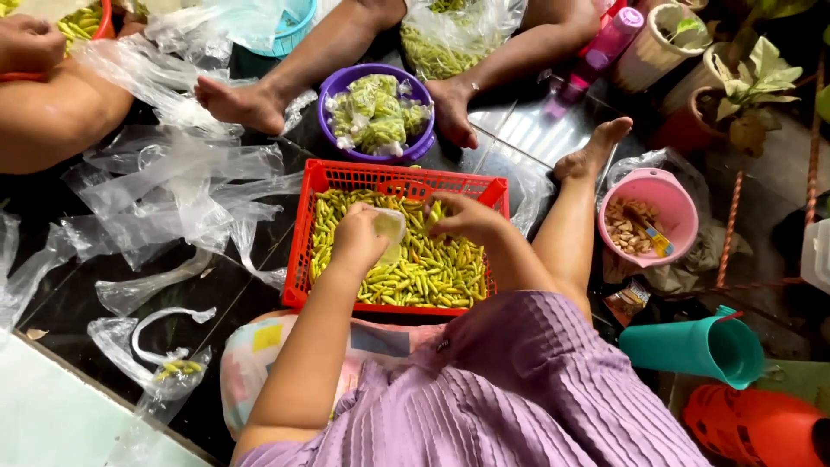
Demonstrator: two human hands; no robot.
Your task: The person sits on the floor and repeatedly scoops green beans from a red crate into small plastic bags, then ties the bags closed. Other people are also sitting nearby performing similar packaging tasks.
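Over the red crate (324,177) of green chillies (428,272) on the floor, the left hand (359,238) clamps a small clear bag (391,229); the right hand (467,216) gathers chillies with curled fingers just beside it.

Both hands (359,238) (467,216) forward, fingers curled.

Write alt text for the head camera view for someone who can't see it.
A person in a lilac ribbed top sits on a dark tiled floor, left hand holding a small clear plastic bag while the right hand reaches into a red slatted plastic crate of yellow-green chillies. Beyond it, a purple round bowl holds filled bags, with other people's bare feet nearby.
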